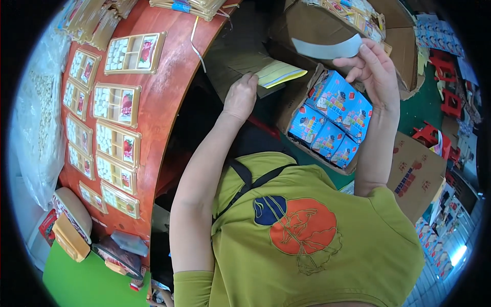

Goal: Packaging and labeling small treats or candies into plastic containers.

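Note:
My right hand (377, 77) pinches the end of a curved, pale, glossy strip (327, 50) between thumb and fingers. The strip hangs in the air above a cardboard carton (289, 108) packed with blue printed boxes (341, 97). Farther left, my left hand (241, 96) is closed on the near edge of some yellow paper (282, 73), whose far edge is curled over. That paper lies beside the carton's far left corner, over a brown cardboard surface (230, 64). Part of what my left fingers grip is hidden behind the knuckles.
On the red-brown table (169, 77) at left lie several shallow trays (116, 105) with white pieces and red picture cards. Stacked frames (94, 23) stand at its far end. A second open carton (409, 46) is at far right, a closed one (417, 176) nearer. Red stools (450, 102) stand beyond.

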Demonstrator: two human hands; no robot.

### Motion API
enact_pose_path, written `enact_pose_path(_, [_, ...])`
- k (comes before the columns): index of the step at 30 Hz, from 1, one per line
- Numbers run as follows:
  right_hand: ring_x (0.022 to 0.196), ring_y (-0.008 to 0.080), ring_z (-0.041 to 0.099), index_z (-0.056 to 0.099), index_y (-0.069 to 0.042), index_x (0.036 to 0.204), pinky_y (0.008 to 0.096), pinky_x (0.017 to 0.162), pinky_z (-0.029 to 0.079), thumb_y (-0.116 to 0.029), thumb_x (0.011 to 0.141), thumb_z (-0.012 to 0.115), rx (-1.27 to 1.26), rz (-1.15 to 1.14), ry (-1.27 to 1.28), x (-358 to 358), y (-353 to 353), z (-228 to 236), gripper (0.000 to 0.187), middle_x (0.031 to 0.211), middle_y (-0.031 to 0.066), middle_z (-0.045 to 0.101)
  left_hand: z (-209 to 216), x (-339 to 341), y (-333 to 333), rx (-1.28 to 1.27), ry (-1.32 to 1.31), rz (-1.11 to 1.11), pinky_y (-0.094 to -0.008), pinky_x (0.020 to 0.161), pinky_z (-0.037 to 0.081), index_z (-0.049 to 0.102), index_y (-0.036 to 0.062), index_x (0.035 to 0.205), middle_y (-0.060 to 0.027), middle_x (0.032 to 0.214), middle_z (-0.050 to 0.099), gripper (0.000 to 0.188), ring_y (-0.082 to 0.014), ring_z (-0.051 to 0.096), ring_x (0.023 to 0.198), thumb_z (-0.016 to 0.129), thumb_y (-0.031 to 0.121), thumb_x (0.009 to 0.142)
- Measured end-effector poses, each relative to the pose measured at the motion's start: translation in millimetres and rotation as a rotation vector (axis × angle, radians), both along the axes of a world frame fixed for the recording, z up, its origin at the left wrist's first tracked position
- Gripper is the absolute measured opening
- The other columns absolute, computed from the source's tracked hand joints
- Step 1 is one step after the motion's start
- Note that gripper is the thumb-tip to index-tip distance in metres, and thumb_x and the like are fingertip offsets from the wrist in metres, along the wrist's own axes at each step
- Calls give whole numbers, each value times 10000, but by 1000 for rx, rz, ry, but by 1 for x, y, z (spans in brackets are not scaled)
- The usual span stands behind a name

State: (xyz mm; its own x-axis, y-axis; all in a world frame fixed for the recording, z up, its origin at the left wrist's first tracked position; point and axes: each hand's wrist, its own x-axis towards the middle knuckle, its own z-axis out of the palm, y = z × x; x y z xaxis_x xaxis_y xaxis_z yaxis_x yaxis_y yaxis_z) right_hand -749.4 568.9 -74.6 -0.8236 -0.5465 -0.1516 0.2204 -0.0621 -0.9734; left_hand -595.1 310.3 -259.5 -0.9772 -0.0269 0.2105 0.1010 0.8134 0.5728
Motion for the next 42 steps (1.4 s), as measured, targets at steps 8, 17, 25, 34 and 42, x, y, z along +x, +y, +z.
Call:
enact_pose_path(8, [1027, 338, 705, 534, 45, 1205, 309, 684, 616, -135, 1054, 462, 43, 105, -111, 40, -35, -22, 245, 1144, 222, 659, -7, 13, 7, 91, -490, -84, -453, 1058, 456, 361, 62, 1486, -249, 1416, 497, 697, -401, 525, 1271, 661, 31, 857])
enact_pose_path(17, [960, 356, 713, 540, 24, 1178, 346, 655, 628, -127, 1038, 473, -299, 321, -238, 65, -86, 7, 216, 1140, 286, 636, 117, 88, -36, 1285, -600, 274, -313, 897, 545, 521, -38, 1313, -186, 1221, 639, 416, -215, 673, 1047, 648, 86, 936])
enact_pose_path(25, [981, 353, 676, 669, 57, 964, 396, 859, 539, -30, 927, 548, -247, 1158, 467, 92, -125, 100, 154, 1164, 339, 619, 183, 179, -51, 1903, -301, 305, -416, 895, 567, 547, -73, 1253, -239, 1162, 671, 491, -346, 692, 1028, 413, 360, 1064])
enact_pose_path(34, [1068, 336, 648, 676, 15, 1017, 372, 892, 523, 73, 890, 569, -91, 1450, 599, 132, -158, 100, 176, 1251, 273, 577, 212, 236, -50, 1761, 47, 493, -356, 736, 620, 639, -49, 1114, -179, 1030, 716, 299, -274, 736, 877, 592, 227, 1008])
enact_pose_path(42, [1056, 181, 628, 670, 19, 1068, 300, 882, 513, 16, 963, 548, 32, 1282, 464, 146, -189, 54, 161, 1220, 161, 611, 219, 286, -45, 1628, 301, 784, -329, 713, 608, 659, -38, 1078, -152, 1003, 722, 204, -255, 737, 865, 637, 138, 976])
